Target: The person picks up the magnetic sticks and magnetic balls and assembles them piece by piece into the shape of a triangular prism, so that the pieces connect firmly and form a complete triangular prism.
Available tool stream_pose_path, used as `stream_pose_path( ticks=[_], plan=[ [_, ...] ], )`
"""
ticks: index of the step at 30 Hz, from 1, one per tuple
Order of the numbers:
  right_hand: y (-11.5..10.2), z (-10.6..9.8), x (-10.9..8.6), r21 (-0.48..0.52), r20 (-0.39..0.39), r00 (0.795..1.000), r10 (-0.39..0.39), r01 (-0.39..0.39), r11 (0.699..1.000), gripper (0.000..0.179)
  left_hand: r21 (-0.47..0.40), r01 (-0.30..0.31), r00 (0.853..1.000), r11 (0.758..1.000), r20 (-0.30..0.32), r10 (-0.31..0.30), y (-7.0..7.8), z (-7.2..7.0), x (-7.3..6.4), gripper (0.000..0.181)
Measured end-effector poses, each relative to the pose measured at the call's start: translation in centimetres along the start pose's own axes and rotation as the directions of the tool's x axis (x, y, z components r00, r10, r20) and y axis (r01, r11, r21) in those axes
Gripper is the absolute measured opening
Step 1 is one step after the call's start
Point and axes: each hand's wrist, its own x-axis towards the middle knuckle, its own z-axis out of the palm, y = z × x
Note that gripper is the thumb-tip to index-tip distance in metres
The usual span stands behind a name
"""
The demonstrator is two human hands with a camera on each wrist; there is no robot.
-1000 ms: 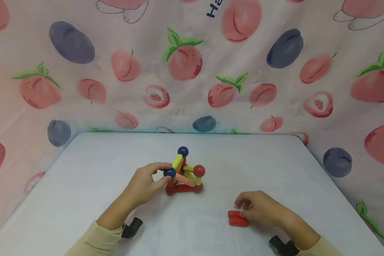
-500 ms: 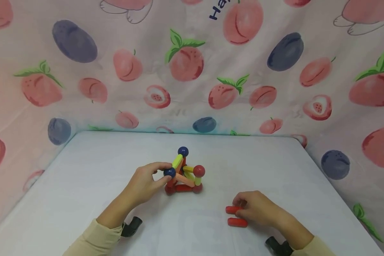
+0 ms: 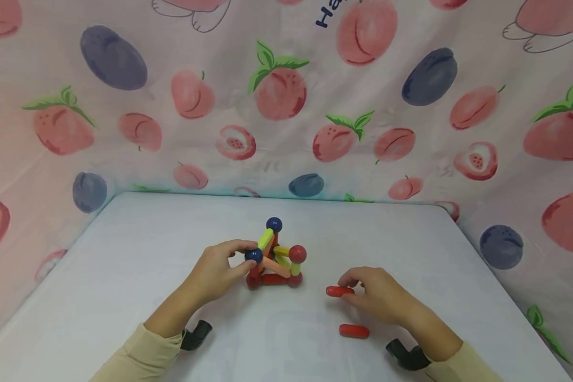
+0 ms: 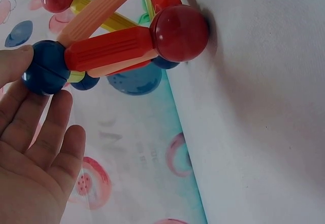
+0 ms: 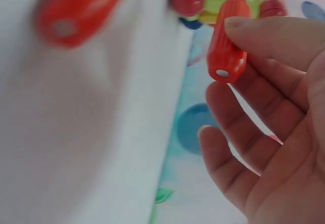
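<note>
A frame of coloured magnetic rods and balls (image 3: 275, 279) stands on the white table. My left hand (image 3: 222, 270) pinches the dark blue ball (image 4: 45, 67) at its upper left corner, thumb on one side and fingers on the other. In the left wrist view a ridged red rod (image 4: 109, 49) joins that ball to a red ball (image 4: 180, 33) below. My right hand (image 3: 384, 297) pinches a loose red magnetic rod (image 5: 227, 43) between thumb and fingers, to the right of the frame. The rod's end shows a small metal disc in the right wrist view.
Another red rod (image 3: 354, 331) lies on the table (image 3: 267, 345) just in front of my right hand. Behind the table hangs a fruit-printed cloth (image 3: 277, 148). Each wrist carries a black camera mount (image 3: 197, 335).
My right hand has picked one red rod out of the pair and moved it forward and left, toward the frame. The other rod stays put. My left hand keeps its hold on the blue ball.
</note>
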Motion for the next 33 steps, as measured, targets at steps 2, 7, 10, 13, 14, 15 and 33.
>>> stream_pose_path(
  ticks=[2, 7, 10, 13, 14, 15, 33],
  plan=[
    [-0.8, -0.3, 0.3, -0.012, -0.028, 0.999, -0.041, 0.04, 0.999, 0.023, -0.001, -0.006, 1.0, 1.0, -0.004, 0.006, 0.0, 0.0, 0.0, 0.032],
    [-2.7, -0.9, 1.3, -0.055, -0.065, 0.989, -0.136, 0.132, 0.99, 0.023, -0.005, -0.016, 1.0, 1.0, -0.01, 0.016, 0.0, -0.1, 0.1, 0.032],
    [-3.7, -1.1, 1.8, -0.08, -0.072, 0.982, -0.177, 0.171, 0.982, 0.024, -0.003, -0.016, 1.0, 1.0, -0.006, 0.016, 0.0, -0.1, 0.1, 0.032],
    [-4.6, -1.2, 2.3, -0.101, -0.082, 0.973, -0.218, 0.209, 0.973, 0.025, 0.001, -0.017, 1.0, 1.0, -0.003, 0.017, 0.0, -0.1, 0.1, 0.033],
    [-4.9, -1.1, 2.5, -0.106, -0.088, 0.968, -0.235, 0.226, 0.968, 0.025, 0.001, -0.016, 1.0, 1.0, -0.001, 0.016, 0.0, -0.1, 0.1, 0.033],
    [-5.2, -1.1, 2.7, -0.111, -0.094, 0.963, -0.254, 0.243, 0.964, 0.024, 0.003, -0.014, 1.0, 1.0, -0.001, 0.014, 0.0, -0.2, 0.1, 0.032],
    [-8.7, -0.4, 5.9, -0.121, -0.129, 0.915, -0.382, 0.368, 0.922, 0.021, -0.001, 0.034, 0.999, 0.999, 0.023, -0.034, 0.0, -0.2, 0.2, 0.032]
  ],
)
